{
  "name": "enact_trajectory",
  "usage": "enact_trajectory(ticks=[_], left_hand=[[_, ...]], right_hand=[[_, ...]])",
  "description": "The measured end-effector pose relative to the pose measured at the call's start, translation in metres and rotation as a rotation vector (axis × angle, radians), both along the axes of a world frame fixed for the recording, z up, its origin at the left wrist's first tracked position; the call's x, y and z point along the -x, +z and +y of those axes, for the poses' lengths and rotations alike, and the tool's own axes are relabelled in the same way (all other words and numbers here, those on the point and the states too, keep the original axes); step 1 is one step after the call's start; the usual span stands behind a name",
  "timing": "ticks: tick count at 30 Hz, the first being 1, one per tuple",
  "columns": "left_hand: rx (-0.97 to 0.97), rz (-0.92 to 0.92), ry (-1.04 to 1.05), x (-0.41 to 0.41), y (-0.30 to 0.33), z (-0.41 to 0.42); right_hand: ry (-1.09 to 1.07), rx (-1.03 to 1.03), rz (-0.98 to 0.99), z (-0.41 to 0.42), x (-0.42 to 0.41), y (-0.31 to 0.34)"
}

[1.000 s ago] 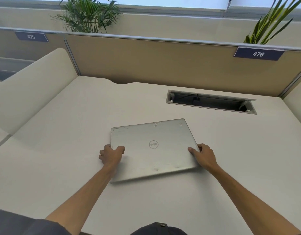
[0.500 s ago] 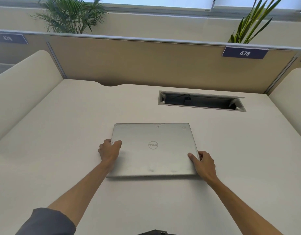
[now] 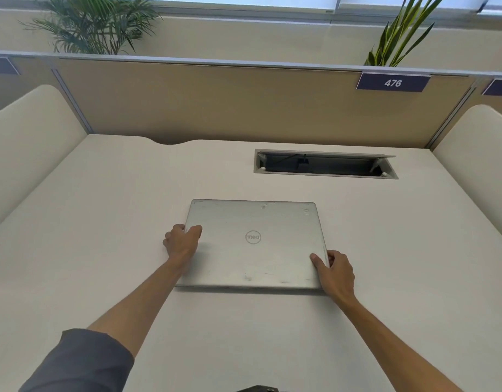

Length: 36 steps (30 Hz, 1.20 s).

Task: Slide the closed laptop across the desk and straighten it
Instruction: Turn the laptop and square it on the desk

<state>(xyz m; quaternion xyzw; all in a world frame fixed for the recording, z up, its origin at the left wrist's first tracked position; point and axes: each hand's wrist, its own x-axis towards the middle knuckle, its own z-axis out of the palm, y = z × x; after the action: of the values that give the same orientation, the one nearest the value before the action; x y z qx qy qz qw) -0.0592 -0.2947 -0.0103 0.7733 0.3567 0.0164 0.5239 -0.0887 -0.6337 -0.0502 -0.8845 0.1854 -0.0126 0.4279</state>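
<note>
A closed silver laptop (image 3: 255, 244) with a round logo lies flat on the cream desk (image 3: 102, 222), near its middle. Its edges run parallel to the desk's back partition. My left hand (image 3: 181, 243) grips the laptop's left edge, thumb on the lid. My right hand (image 3: 336, 271) grips the right edge near the front corner, thumb on top and fingers wrapped round the side.
An open cable tray (image 3: 324, 164) is recessed in the desk behind the laptop. A tan partition (image 3: 244, 103) with a "476" label (image 3: 392, 82) closes the back. Cream side dividers (image 3: 26, 142) stand left and right. Plants (image 3: 97, 24) rise behind the partition.
The laptop has turned from a skewed angle to square with the desk, with both hands still on its edges. My view has shifted right, centring the laptop.
</note>
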Motion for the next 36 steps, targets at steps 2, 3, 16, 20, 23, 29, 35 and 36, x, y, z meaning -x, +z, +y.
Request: enact_trajectory(ticks=[2,3,16,20,23,29,35,36], left_hand=[[-0.010,0.003,0.001,-0.001,0.000,0.000],[-0.015,0.005,0.002,-0.001,-0.001,-0.001],[-0.194,-0.076,-0.402,0.050,-0.033,0.028],[-0.350,-0.078,-0.646,0.086,-0.049,0.043],[-0.406,-0.103,-0.665,0.096,-0.054,0.049],[-0.281,-0.209,-0.545,0.095,-0.046,0.050],[-0.243,-0.205,-0.552,0.093,-0.044,0.046],[-0.243,-0.202,-0.554,0.092,-0.044,0.046]], right_hand=[[-0.014,-0.004,-0.021,0.002,0.001,0.000],[-0.021,-0.005,-0.032,0.002,0.002,0.000],[0.133,0.005,-0.150,0.005,0.041,-0.008],[0.223,0.104,-0.129,0.004,0.052,-0.013],[0.265,0.170,-0.108,0.004,0.053,-0.016],[0.246,0.159,-0.110,0.005,0.052,-0.017],[0.199,0.145,-0.141,0.006,0.049,-0.014],[0.197,0.146,-0.147,0.007,0.048,-0.013]])
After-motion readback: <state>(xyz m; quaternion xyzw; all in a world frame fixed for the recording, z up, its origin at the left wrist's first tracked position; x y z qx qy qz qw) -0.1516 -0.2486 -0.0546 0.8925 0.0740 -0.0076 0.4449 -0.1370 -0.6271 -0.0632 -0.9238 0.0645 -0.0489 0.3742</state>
